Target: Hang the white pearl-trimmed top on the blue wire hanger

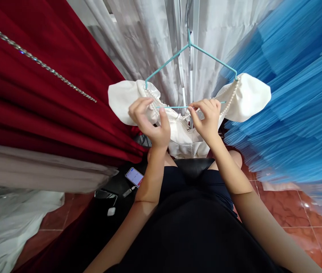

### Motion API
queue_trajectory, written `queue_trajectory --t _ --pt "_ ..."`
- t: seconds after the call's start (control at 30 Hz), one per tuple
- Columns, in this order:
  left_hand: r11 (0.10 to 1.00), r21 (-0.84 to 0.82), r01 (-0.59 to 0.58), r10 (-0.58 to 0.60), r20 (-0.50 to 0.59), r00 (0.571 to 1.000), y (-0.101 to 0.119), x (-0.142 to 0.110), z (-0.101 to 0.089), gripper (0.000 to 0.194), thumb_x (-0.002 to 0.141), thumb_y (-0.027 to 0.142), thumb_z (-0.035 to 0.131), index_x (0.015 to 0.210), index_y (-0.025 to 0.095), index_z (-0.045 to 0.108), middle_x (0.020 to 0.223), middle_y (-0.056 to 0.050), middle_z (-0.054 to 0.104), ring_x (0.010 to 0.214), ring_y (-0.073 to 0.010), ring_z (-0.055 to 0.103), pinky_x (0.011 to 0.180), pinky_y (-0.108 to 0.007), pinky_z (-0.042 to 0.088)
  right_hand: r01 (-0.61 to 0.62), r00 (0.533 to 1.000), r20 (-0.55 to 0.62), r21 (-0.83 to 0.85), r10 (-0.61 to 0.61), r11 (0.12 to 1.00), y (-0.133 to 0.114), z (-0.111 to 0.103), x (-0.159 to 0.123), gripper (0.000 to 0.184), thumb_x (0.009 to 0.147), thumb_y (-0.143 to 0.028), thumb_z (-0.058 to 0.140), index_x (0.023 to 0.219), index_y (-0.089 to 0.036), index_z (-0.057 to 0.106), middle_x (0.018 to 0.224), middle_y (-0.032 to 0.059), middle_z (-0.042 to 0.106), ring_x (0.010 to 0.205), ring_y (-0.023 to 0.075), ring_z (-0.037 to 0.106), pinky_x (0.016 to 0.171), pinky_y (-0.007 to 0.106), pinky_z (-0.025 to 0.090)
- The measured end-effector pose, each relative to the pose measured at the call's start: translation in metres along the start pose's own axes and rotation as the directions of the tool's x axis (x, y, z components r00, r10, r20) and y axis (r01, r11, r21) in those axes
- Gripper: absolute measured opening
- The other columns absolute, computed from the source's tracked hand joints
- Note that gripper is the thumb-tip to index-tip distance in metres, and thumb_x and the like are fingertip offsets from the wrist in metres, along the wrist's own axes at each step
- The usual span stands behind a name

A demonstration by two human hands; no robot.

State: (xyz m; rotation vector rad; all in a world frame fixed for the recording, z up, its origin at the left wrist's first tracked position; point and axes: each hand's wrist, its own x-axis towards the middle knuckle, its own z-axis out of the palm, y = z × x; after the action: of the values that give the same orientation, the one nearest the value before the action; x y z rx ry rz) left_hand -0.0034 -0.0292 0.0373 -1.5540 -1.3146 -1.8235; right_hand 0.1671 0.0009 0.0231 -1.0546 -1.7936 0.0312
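A white dress (178, 131) with puffed sleeves and pearl-bead trim (233, 94) along its neckline hangs on a thin teal hanger (168, 60). My left hand (152, 123) is by the left sleeve, slightly blurred, its thumb and fingers apart with nothing visible between them. At the middle of the hanger's lower bar (175, 107), my right hand (208, 115) pinches thumb and forefinger together. What lies in that pinch is too small to make out. Parts of the neckline behind both hands are hidden.
Red fabric (49, 83) with a rhinestone strand (41, 62) hangs on the left, blue tulle (297, 106) on the right. White curtains (218, 30) are behind the hanger. A lit phone (134, 177) and a white plug-like piece (111, 211) lie at the lower left, above red floor tiles (303, 212).
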Motion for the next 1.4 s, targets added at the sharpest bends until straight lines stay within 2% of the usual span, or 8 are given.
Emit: queue_trajectory --t 0.27,0.43,0.6,0.77,0.9,1.03,1.23,1.4 --pt "0.980 0.055 0.194 -0.201 0.200 0.959 -0.047 0.032 -0.006 0.019 0.100 0.019 0.053 0.115 0.021 0.063 0.125 -0.011 0.066 0.137 -0.0308 0.059 0.122 -0.058 0.042 0.013 1.000 -0.019 -0.013 -0.013 1.000 0.001 0.002 -0.002 0.033 0.110 -0.046 0.052 0.095 -0.023 0.071 0.086 0.0004 0.069 0.087 0.0177 0.059 0.099 0.040 0.036" --pt "0.976 0.028 0.217 -0.218 0.067 0.974 -0.060 0.055 0.002 0.024 0.095 0.004 0.046 0.105 0.020 0.060 0.107 -0.006 0.067 0.115 -0.0213 0.068 0.108 -0.040 0.054 0.020 0.998 -0.064 -0.029 -0.022 0.999 -0.002 0.003 -0.003 0.033 0.110 -0.044 0.051 0.092 -0.023 0.070 0.083 0.0005 0.068 0.087 0.0178 0.060 0.097 0.040 0.035" --pt "0.973 0.011 0.230 -0.224 -0.184 0.957 -0.083 0.080 -0.018 0.030 0.088 -0.009 0.038 0.101 0.015 0.052 0.102 -0.005 0.058 0.102 -0.0147 0.062 0.104 -0.034 0.054 0.033 0.998 -0.055 -0.004 -0.033 0.999 -0.001 0.003 -0.001 0.031 0.109 -0.042 0.053 0.093 -0.023 0.071 0.081 -0.0001 0.067 0.085 0.0172 0.058 0.096 0.038 0.034" --pt "0.970 -0.030 0.243 -0.243 -0.214 0.946 -0.102 0.043 -0.045 0.020 0.091 0.003 0.056 0.105 0.018 0.057 0.106 -0.008 0.063 0.106 -0.0210 0.066 0.104 -0.042 0.057 0.000 1.000 -0.025 0.014 0.000 1.000 -0.002 0.005 0.000 0.029 0.107 -0.042 0.056 0.092 -0.023 0.073 0.082 -0.0003 0.068 0.084 0.0162 0.058 0.096 0.038 0.034" --pt "0.951 0.035 0.307 -0.309 0.105 0.945 -0.094 -0.017 -0.053 0.012 0.099 0.029 0.061 0.101 0.018 0.065 0.099 -0.009 0.071 0.099 -0.0228 0.073 0.094 -0.038 0.061 -0.021 1.000 -0.008 0.071 0.022 0.997 -0.004 0.006 0.001 0.024 0.105 -0.039 0.060 0.092 -0.023 0.072 0.082 -0.0014 0.067 0.085 0.0160 0.058 0.096 0.038 0.033" --pt "0.989 0.026 0.145 -0.142 0.415 0.899 -0.064 -0.048 -0.054 0.025 0.105 0.036 0.055 0.104 0.020 0.074 0.096 -0.009 0.077 0.092 -0.0218 0.075 0.087 -0.034 0.060 -0.048 0.998 0.048 0.044 0.046 0.998 -0.004 0.002 0.002 0.024 0.105 -0.040 0.060 0.094 -0.023 0.071 0.083 -0.0005 0.066 0.087 0.0179 0.059 0.099 0.040 0.034" --pt "0.973 -0.183 -0.142 0.210 0.436 0.875 -0.010 -0.017 -0.030 0.021 0.107 0.039 0.058 0.106 0.028 0.076 0.101 -0.006 0.078 0.105 -0.0247 0.074 0.098 -0.042 0.055 -0.060 0.998 0.023 -0.005 0.060 0.998 -0.007 -0.001 0.004 0.022 0.102 -0.039 0.061 0.092 -0.023 0.071 0.081 -0.0006 0.067 0.084 0.0172 0.058 0.097 0.039 0.037" --pt "0.993 -0.109 -0.039 0.087 0.477 0.875 -0.005 0.007 -0.009 0.009 0.103 0.027 0.063 0.102 0.026 0.072 0.110 -0.005 0.078 0.115 -0.0275 0.069 0.109 -0.046 0.046 -0.040 0.999 0.009 -0.021 0.040 0.999 -0.007 0.000 0.001 0.021 0.102 -0.038 0.061 0.092 -0.023 0.071 0.080 -0.0010 0.066 0.084 0.0168 0.057 0.096 0.039 0.037"
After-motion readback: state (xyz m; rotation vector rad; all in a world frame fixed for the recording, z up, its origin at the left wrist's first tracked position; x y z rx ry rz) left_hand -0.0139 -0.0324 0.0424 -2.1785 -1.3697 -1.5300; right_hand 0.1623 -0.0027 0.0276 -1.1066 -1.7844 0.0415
